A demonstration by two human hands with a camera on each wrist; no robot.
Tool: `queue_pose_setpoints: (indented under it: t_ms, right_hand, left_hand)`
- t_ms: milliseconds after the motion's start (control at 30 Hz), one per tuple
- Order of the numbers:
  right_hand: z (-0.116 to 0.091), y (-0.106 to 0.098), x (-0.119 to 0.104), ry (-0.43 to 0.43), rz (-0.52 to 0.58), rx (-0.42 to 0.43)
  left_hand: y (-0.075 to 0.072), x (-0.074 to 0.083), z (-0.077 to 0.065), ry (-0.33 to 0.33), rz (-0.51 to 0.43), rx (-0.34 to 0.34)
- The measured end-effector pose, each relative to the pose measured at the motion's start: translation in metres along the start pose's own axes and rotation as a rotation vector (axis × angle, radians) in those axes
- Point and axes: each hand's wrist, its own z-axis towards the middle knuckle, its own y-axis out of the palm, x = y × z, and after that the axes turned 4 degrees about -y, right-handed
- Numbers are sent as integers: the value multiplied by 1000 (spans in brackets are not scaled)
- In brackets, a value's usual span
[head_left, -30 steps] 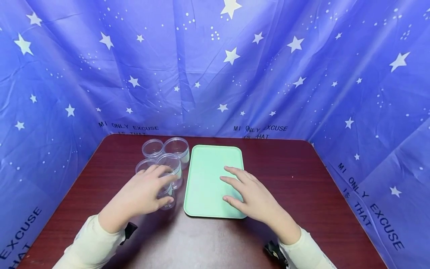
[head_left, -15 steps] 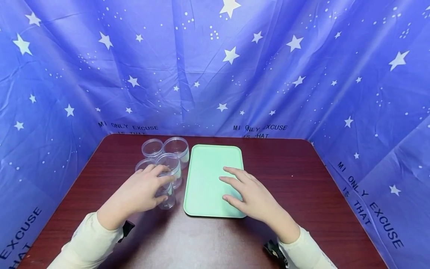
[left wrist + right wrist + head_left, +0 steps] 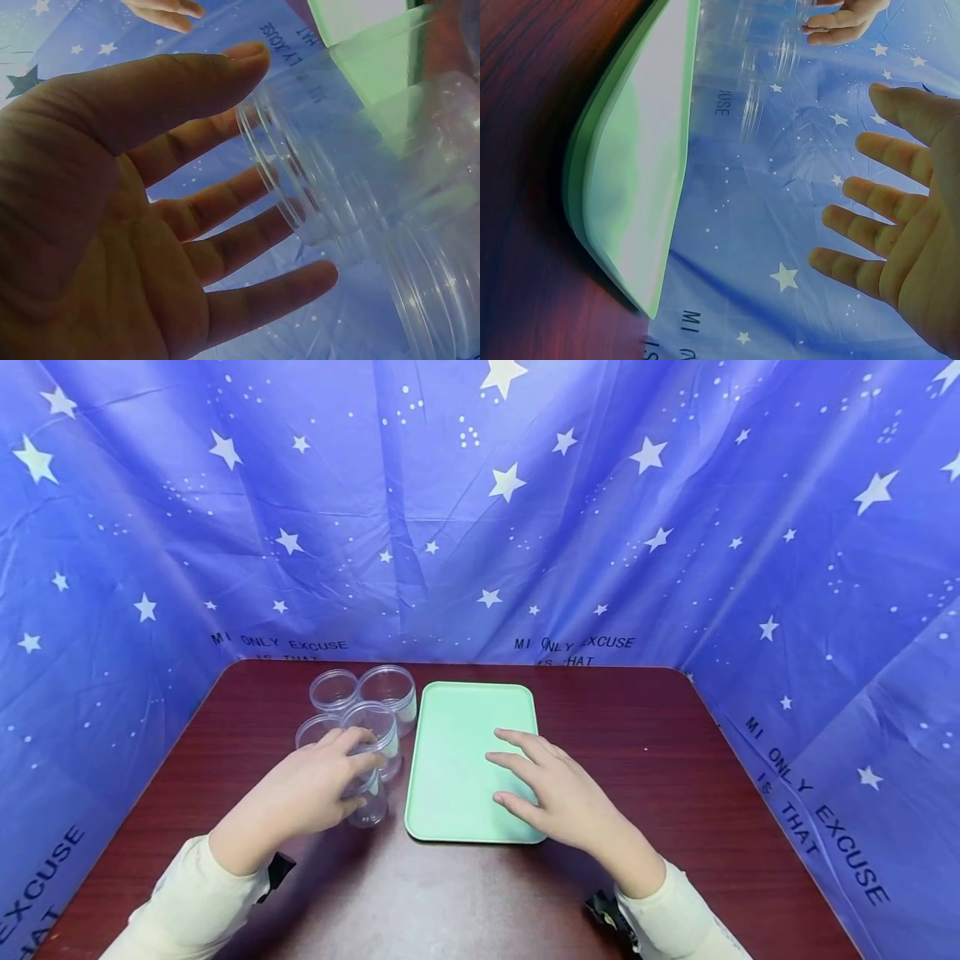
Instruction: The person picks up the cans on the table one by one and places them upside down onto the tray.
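1. Clear plastic containers [image 3: 406,710], round and ring-rimmed, stand clustered just left of the pale green tray [image 3: 450,777], a flat rectangle with rounded corners.
2. The left hand [image 3: 303,785] spreads thumb and fingers wide about the rim of the nearest container [image 3: 367,812]; whether they touch it is hard to tell.
3. The right hand [image 3: 558,797], fingers parted, hovers over the tray's right side.
4. The left hand hides part of the cluster, and transparent walls overlap confusingly.
5. Cream sleeves [image 3: 197,902] are cut off above the glossy, wood-grained table [image 3: 637,777]; creased starry cloth [image 3: 450,577] hangs behind.
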Motion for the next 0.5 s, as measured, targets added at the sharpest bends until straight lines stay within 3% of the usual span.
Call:
queue_pose_setpoints:
  t_ms: [300, 500]
  right_hand:
    - [0, -2, 0, -8, -16, 5]
    - [-1, -3, 0, 1, -16, 4]
  left_hand:
    - [-2, 3, -1, -3, -7, -32]
    - [-1, 2, -2, 35, -4, -1]
